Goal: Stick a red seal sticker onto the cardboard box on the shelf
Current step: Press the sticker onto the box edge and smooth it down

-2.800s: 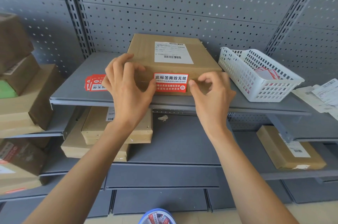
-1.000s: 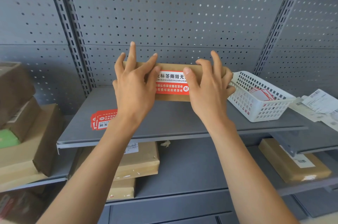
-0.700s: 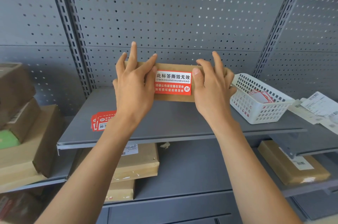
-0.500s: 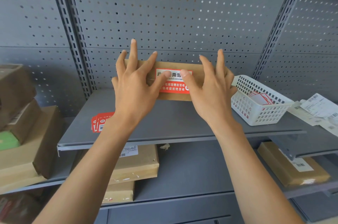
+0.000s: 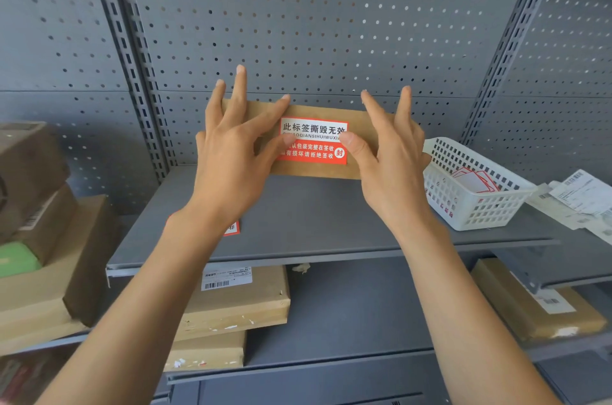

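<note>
Pressing 1 sticker (image 5: 313,143), 2 hands, 1 box (image 5: 356,126).

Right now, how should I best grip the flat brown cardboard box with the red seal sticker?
Grip the flat brown cardboard box at its two short ends, coming from the front. It sits far back against the wall, its thin sticker face toward you, so both hands can pinch it top and bottom.
</note>
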A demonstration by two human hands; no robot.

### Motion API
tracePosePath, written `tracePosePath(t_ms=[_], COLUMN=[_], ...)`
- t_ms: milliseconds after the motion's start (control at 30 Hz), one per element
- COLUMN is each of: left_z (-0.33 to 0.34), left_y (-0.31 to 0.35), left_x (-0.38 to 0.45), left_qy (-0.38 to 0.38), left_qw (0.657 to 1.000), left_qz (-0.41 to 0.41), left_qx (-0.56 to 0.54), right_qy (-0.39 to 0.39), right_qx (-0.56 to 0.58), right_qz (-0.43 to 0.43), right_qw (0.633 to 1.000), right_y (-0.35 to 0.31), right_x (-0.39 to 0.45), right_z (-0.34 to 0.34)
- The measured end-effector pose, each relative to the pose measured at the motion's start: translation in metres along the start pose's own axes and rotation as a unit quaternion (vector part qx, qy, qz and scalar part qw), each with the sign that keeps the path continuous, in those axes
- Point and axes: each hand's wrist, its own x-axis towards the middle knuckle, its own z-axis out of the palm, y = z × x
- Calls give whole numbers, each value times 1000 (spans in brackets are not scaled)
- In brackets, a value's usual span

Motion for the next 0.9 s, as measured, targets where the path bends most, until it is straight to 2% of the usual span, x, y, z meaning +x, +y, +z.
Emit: tracePosePath(t_ms=[300, 633, 900], left_z=[-4, -12, -14], left_y=[3, -9, -14], left_x=[-1, 1, 2], left_qy=[-27, -77, -97], left_qw=[999, 997, 995], left_qz=[3, -3, 0], left_qx=[47, 7, 19], right_qy=[-23, -46, -52], right_qx=[-18, 8, 16], right_qz=[-3, -36, -71], right_qw=[1000, 998, 996], right_y=[-7, 0, 5], right_x=[-1, 4, 4], right_z=[2, 1, -1])
